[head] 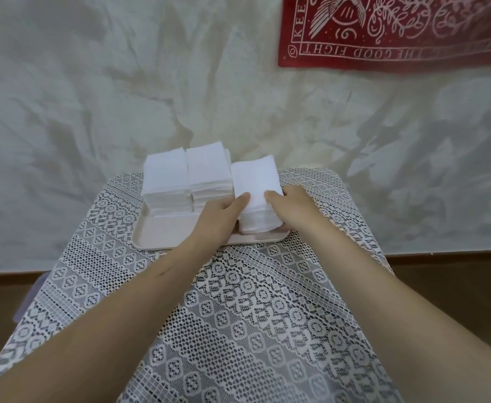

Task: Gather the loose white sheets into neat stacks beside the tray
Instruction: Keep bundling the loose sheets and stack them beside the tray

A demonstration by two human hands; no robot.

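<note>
Head view: my left hand (219, 212) and right hand (295, 206) clasp the right stack (254, 181) from both sides, thumbs on top, on the tray (162, 232).

Lace-covered table (238, 330): one item.
Pale tray (162, 235) lies on the lace at 12 o'clock, near the far edge.

Left hand (221, 213) and right hand (295, 209) are bare, forearms (139, 289) likewise

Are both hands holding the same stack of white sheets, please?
Yes, the left hand and the right hand grip opposite sides of the rightmost stack at the tray's right end.
</note>
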